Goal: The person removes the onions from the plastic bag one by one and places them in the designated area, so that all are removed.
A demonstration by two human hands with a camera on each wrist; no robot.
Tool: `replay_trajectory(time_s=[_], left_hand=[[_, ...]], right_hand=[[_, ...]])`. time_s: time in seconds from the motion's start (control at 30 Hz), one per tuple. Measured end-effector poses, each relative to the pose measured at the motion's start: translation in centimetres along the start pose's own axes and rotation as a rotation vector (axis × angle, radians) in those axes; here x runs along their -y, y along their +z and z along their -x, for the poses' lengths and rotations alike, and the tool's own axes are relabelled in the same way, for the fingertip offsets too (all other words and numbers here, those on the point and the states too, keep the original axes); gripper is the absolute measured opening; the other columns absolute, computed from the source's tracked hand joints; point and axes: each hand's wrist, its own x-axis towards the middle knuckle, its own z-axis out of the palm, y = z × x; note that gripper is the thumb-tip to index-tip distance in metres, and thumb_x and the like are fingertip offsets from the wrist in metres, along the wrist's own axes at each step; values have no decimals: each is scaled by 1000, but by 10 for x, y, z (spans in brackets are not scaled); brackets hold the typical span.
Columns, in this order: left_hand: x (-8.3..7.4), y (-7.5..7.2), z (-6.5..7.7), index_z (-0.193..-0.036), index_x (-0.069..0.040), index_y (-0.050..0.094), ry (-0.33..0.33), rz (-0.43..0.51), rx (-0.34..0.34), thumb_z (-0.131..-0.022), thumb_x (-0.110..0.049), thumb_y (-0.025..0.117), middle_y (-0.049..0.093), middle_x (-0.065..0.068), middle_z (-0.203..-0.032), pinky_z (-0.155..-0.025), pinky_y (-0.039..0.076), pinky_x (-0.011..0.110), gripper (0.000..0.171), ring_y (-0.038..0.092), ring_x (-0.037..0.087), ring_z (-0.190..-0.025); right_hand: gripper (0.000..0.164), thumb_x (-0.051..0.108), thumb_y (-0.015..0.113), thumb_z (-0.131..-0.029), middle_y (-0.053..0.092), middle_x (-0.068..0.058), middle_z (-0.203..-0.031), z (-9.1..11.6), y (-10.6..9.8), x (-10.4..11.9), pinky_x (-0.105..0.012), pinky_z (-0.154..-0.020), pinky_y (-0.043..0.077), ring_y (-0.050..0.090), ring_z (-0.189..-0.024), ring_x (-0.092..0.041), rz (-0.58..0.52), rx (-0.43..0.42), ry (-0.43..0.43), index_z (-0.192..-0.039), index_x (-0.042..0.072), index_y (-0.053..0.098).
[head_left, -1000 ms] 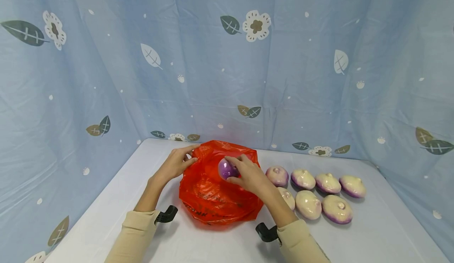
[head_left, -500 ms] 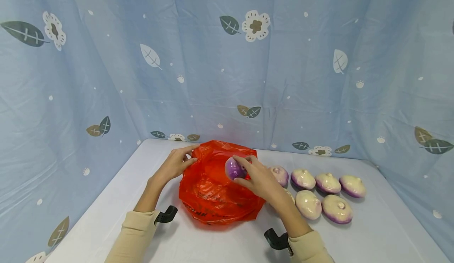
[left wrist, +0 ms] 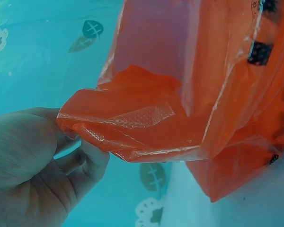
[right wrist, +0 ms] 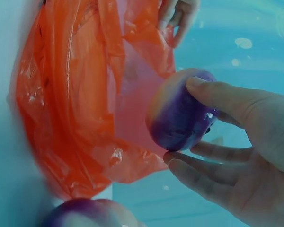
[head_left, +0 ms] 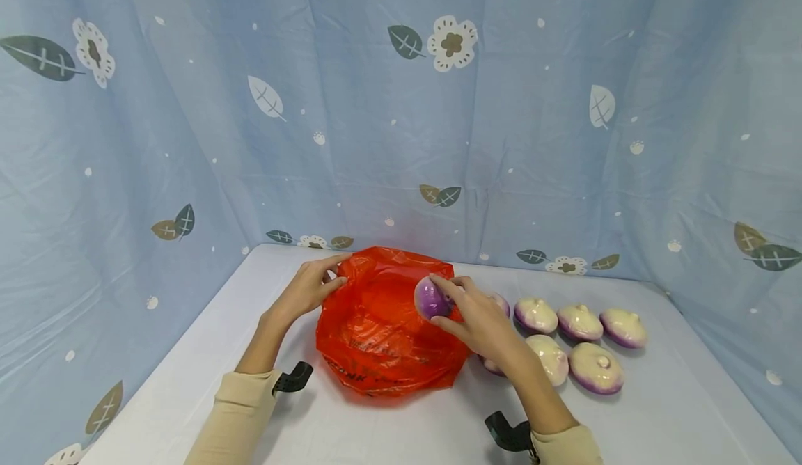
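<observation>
A red plastic bag point(head_left: 376, 357) with dark printing sits on the table, its mouth facing up. My left hand point(head_left: 309, 288) pinches the left edge of its mouth; the left wrist view shows that edge of the bag point(left wrist: 132, 125) bunched at the fingertips. Between thumb and fingers of my right hand point(head_left: 485, 319) is a glossy purple-and-cream turnip point(head_left: 431, 298), raised in front of the right side of the bag's mouth. The right wrist view shows this turnip point(right wrist: 180, 113) with its purple side toward the palm.
Several more turnips point(head_left: 596, 369) lie in two rows on the white table point(head_left: 677, 395), right of the bag. My right hand and forearm partly cover the nearest ones. A blue patterned curtain point(head_left: 532, 138) hangs behind and at the sides.
My right hand has moved right with the turnip, from over the middle of the bag's mouth to its right side. The left hand and the bag have stayed nearly still.
</observation>
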Motion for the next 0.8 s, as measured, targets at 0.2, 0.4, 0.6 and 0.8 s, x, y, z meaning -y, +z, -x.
replay_trajectory(time_s=[0.2,0.4,0.6,0.8], left_hand=[[1,-1,-1,-139,-8,55,-1,8,2,-91,-6,67,70,17,-102,-52,52,20,50,58,11,-60],[2,-1,-1,-139,-8,55,-6,9,2,-91,-4,66,70,16,-102,-52,52,19,49,58,11,-61],[1,-1,0,-140,-9,55,-17,14,8,-91,-5,66,70,17,-102,-53,53,20,50,58,11,-61],[1,-1,-1,-140,-9,55,-11,4,6,-91,-5,67,70,17,-103,-50,52,21,50,58,11,-60]], right_hand=[[73,37,77,-83,56,-9,-131,8,-5,-6,-59,-102,43,62,-111,-29,-12,-9,-3,-148,30,43],[74,34,77,-84,55,-9,-131,14,-8,-16,-52,-92,52,60,-106,-25,-15,-12,-12,-149,29,43],[73,32,76,-85,53,-10,-132,21,-10,-26,-49,-88,56,66,-99,-22,-41,10,-8,-149,27,42],[73,29,76,-85,54,-10,-130,30,-17,-37,-35,-78,60,70,-94,-20,-51,-14,-26,-150,25,42]])
